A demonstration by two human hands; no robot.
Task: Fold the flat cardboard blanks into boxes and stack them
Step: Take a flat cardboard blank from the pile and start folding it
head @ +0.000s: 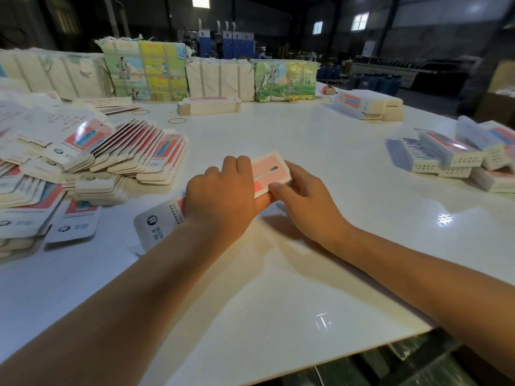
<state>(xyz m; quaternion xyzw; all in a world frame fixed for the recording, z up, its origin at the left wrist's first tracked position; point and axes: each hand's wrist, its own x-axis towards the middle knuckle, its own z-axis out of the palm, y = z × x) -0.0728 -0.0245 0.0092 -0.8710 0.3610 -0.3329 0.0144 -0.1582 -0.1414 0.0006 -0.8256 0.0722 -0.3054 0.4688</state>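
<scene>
A pink-and-white cardboard blank [271, 169] lies on the white table [278, 274] in the middle of the view, partly raised into a box shape. My left hand [223, 196] grips its middle from above, fingers curled over the far side; its white tab end [156, 224] sticks out to the left under my wrist. My right hand [303, 201] holds the blank's right end, thumb pressed on its near edge. A big heap of flat blanks [92, 154] lies at the left. Folded boxes [457, 154] are piled at the right.
Bundled packs of printed sheets [145, 71] line the table's far edge. A small stack of blanks [209, 104] and two rubber bands [177, 120] lie behind my hands. More folded boxes [370, 104] sit far right. The table's near edge [362, 349] runs at lower right.
</scene>
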